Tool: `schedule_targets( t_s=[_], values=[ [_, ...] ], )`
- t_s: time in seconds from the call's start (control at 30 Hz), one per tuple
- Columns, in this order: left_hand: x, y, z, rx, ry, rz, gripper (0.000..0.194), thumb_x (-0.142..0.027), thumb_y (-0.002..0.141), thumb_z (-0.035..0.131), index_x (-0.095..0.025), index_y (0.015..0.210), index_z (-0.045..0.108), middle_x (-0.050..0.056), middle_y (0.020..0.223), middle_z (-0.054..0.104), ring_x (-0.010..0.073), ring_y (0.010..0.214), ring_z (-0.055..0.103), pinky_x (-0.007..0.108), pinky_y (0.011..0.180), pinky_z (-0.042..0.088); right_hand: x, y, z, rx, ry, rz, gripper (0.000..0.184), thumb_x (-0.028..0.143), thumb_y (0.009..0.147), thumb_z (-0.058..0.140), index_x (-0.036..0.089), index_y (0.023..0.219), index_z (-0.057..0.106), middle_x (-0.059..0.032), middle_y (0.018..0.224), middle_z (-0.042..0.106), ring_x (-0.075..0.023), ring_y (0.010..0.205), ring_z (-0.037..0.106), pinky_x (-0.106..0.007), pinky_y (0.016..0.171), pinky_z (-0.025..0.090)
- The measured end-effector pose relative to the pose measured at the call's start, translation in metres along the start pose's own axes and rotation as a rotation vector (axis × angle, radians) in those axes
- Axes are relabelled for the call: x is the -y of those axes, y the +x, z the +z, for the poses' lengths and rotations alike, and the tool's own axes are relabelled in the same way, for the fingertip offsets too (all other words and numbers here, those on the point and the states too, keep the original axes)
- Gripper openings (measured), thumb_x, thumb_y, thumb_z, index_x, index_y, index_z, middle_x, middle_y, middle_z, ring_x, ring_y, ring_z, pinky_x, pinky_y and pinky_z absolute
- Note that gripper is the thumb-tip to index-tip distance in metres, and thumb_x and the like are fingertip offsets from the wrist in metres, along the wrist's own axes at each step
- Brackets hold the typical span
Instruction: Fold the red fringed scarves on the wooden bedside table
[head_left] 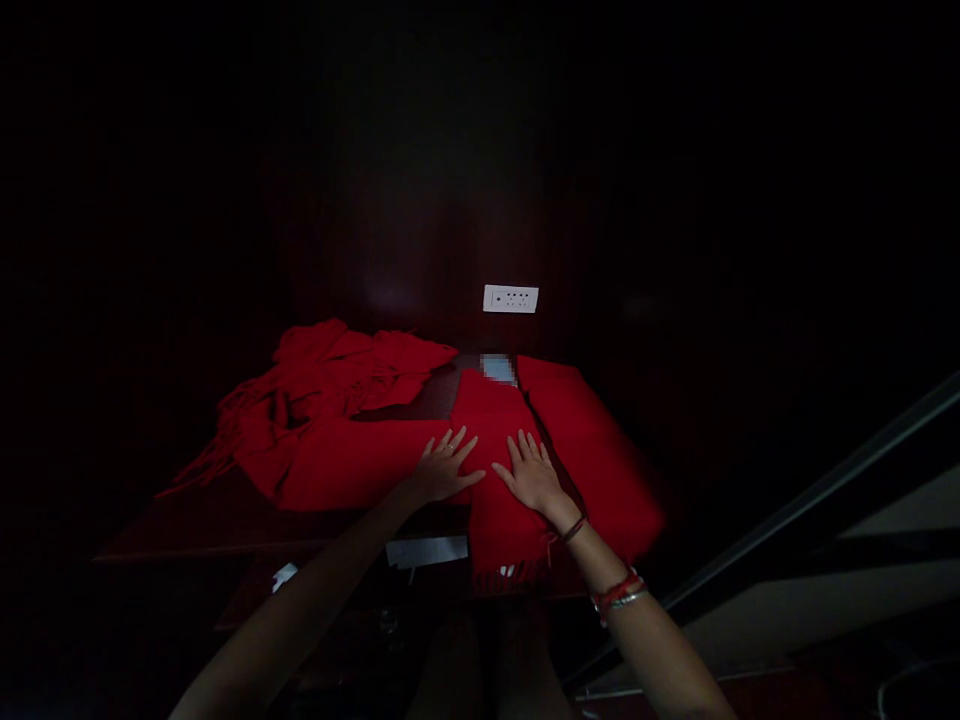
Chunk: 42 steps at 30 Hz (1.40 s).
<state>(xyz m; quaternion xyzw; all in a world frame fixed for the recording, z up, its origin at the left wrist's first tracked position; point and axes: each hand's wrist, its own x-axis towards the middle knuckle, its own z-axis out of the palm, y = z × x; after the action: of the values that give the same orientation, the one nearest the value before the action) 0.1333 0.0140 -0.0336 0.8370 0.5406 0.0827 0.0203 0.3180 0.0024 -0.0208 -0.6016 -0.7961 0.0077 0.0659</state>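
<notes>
Both my hands lie flat, fingers spread, on a red fringed scarf laid over a dark shelf. My left hand rests near the corner where one length runs off to the left. On the same cloth, slightly to the right, is my right hand. The scarf's fringe hangs at the front edge. To the right lies a flat folded red cloth, apart from the middle length by a narrow gap. A crumpled red fringed cloth is heaped at the back left; whether it joins the scarf I cannot tell.
A white socket panel is on the dark wall behind. A pale blurred patch lies at the shelf's back. Below the front edge are a white strip and a small white piece. A slanting bar runs at the right.
</notes>
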Motion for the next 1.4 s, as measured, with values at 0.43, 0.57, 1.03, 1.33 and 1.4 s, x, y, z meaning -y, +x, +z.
schedule_targets(
  t_s=[0.43, 0.57, 1.03, 1.33, 1.4],
  values=[
    [0.014, 0.029, -0.010, -0.079, -0.028, -0.184, 0.058, -0.055, 0.078, 0.022, -0.025, 0.128, 0.018, 0.005, 0.135, 0.009, 0.0284, 0.120, 0.010, 0.046, 0.090, 0.021, 0.003, 0.045, -0.013, -0.099, 0.047, 0.069, 0.068, 0.053, 0.078, 0.014, 0.007, 0.128, 0.017, -0.0130, 0.134, 0.013, -0.0220, 0.122, 0.005, -0.038, 0.096, 0.006],
    [0.018, 0.031, 0.003, -0.037, 0.028, -0.173, 0.057, -0.057, 0.077, 0.021, -0.028, 0.126, 0.022, 0.004, 0.133, 0.019, 0.0278, 0.120, 0.015, 0.047, 0.091, 0.018, -0.003, 0.057, 0.004, 0.023, 0.015, 0.120, 0.069, 0.053, 0.078, 0.013, 0.006, 0.128, 0.017, -0.0124, 0.134, 0.012, -0.0203, 0.122, 0.004, -0.038, 0.096, 0.002],
    [0.017, 0.031, 0.000, 0.002, 0.015, -0.183, 0.059, -0.058, 0.077, 0.018, -0.026, 0.127, 0.021, 0.004, 0.134, 0.016, 0.0286, 0.120, 0.014, 0.051, 0.090, 0.017, -0.015, 0.057, 0.007, -0.007, 0.042, 0.173, 0.073, 0.054, 0.078, 0.015, -0.001, 0.126, 0.020, -0.0171, 0.133, 0.013, -0.0226, 0.122, 0.007, -0.036, 0.096, 0.009],
    [0.022, 0.005, -0.003, -0.175, 0.094, -0.147, 0.056, -0.053, 0.078, 0.025, -0.027, 0.127, 0.019, 0.005, 0.135, 0.012, 0.0257, 0.121, 0.012, 0.046, 0.091, 0.021, 0.007, 0.008, -0.003, -0.156, 0.041, -0.024, 0.069, 0.052, 0.079, 0.016, 0.001, 0.125, 0.023, -0.0164, 0.132, 0.018, -0.0212, 0.122, 0.008, -0.035, 0.096, 0.009],
    [0.022, 0.000, -0.002, -0.111, 0.105, -0.121, 0.054, -0.052, 0.078, 0.026, -0.028, 0.126, 0.022, 0.005, 0.133, 0.019, 0.0249, 0.120, 0.017, 0.046, 0.091, 0.020, 0.008, 0.003, 0.003, -0.102, 0.044, -0.017, 0.068, 0.051, 0.079, 0.016, 0.001, 0.125, 0.025, -0.0162, 0.131, 0.020, -0.0208, 0.122, 0.009, -0.035, 0.097, 0.008]
  ],
)
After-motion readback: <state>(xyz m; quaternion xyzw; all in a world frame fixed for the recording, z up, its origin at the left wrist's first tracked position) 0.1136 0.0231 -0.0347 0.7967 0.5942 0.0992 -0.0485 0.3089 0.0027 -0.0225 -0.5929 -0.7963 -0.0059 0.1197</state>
